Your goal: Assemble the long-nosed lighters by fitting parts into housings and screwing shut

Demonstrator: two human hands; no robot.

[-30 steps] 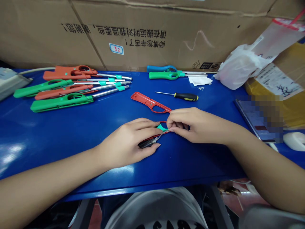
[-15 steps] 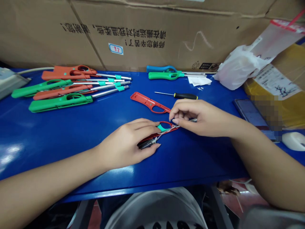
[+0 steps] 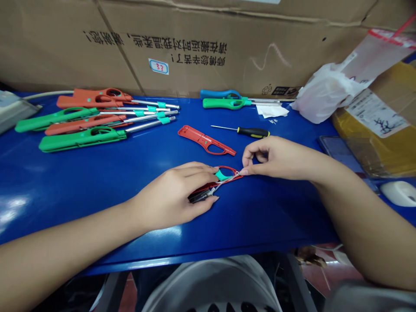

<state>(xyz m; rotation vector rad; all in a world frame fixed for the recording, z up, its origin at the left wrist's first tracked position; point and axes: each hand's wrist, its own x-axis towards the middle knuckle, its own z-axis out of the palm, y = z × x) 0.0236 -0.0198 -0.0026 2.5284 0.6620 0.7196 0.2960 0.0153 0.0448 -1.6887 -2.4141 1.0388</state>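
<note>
My left hand (image 3: 175, 195) is closed over a red lighter casing half (image 3: 233, 168) on the blue table. A green trigger (image 3: 222, 175) sits inside the casing, and a dark, see-through fuel tank (image 3: 200, 196) shows beneath my fingers and thumb. Thin pale wire (image 3: 224, 180) runs from the tank towards the casing's narrow end. There my right hand (image 3: 269, 158) pinches the wire between thumb and forefinger. Just behind lies the other red casing half (image 3: 207, 141), inner side up. My left hand hides much of the held casing.
Several long-nosed lighters (image 3: 84, 139), orange and green, lie at the left. A blue lighter (image 3: 220, 93) and a green lighter (image 3: 224, 103) lie at the back, by white paper (image 3: 272, 111). A screwdriver (image 3: 253, 131) rests behind my right hand. A phone (image 3: 341, 156) and cardboard box (image 3: 182, 26) border the table.
My right hand has shifted slightly right, uncovering the loose casing half's tip. The metal tube that showed under its fingers is out of sight. My left hand has stayed put.
</note>
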